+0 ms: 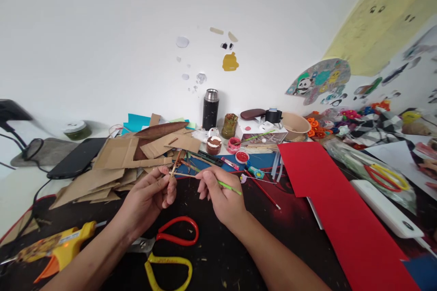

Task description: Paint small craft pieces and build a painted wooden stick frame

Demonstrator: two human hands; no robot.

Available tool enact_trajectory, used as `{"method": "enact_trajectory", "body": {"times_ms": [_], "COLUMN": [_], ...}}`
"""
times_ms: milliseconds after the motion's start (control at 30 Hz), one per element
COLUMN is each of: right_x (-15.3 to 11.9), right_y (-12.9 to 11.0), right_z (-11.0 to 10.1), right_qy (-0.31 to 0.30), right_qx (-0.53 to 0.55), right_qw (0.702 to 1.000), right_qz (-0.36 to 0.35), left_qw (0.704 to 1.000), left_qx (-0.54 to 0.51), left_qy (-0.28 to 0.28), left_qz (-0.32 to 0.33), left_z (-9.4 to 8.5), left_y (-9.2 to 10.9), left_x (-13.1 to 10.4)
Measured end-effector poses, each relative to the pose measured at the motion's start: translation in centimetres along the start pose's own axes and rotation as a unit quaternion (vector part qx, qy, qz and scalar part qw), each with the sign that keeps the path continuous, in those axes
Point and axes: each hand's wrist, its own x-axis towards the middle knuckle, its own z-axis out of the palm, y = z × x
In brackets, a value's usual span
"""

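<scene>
My left hand (150,193) pinches a small thin wooden stick (176,163) upright between thumb and fingers. My right hand (221,193) is closed like a pen grip around a slim paintbrush (229,187) with a green handle end. The brush's far tip reaches left to the stick and seems to meet it at my left fingertips. Below my hands lie open scissors (177,236) with one red and one yellow handle, their blades partly behind my left forearm. A yellow glue gun (64,243) rests left of that forearm.
Cardboard pieces (112,159) pile up at the left beside a black phone (77,157). Behind my hands stand a brown paint pot (214,145), a red paint pot (234,145) and a black flask (210,111). Red card (341,209) and a white power strip (385,207) lie right.
</scene>
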Motion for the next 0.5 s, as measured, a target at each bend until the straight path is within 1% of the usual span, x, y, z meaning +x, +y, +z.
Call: {"method": "enact_trajectory", "body": {"times_ms": [100, 200, 267, 400, 500], "right_x": [0.19, 0.37, 0.3, -0.05, 0.08], "right_y": [0.16, 0.1, -0.08, -0.38, -0.31], "right_z": [-0.12, -0.32, -0.35, -0.2, -0.19], "right_qy": [0.021, 0.044, 0.04, 0.01, 0.015], "right_qx": [0.005, 0.027, 0.03, 0.012, 0.001], "right_qw": [1.0, 0.999, 0.999, 0.999, 1.0], "right_qz": [0.006, 0.002, -0.009, -0.03, -0.026], "left_qw": [1.0, 1.0, 1.0, 1.0, 0.999], "left_qx": [0.009, 0.009, 0.009, 0.016, 0.021], "left_qy": [-0.012, -0.009, -0.007, -0.011, -0.024], "left_qz": [0.001, 0.001, 0.001, 0.001, -0.001], "left_z": [0.1, 0.17, 0.18, 0.23, 0.35], "left_y": [0.02, 0.06, 0.09, 0.04, -0.04], "left_x": [-0.09, -0.15, -0.17, -0.2, -0.21]}}
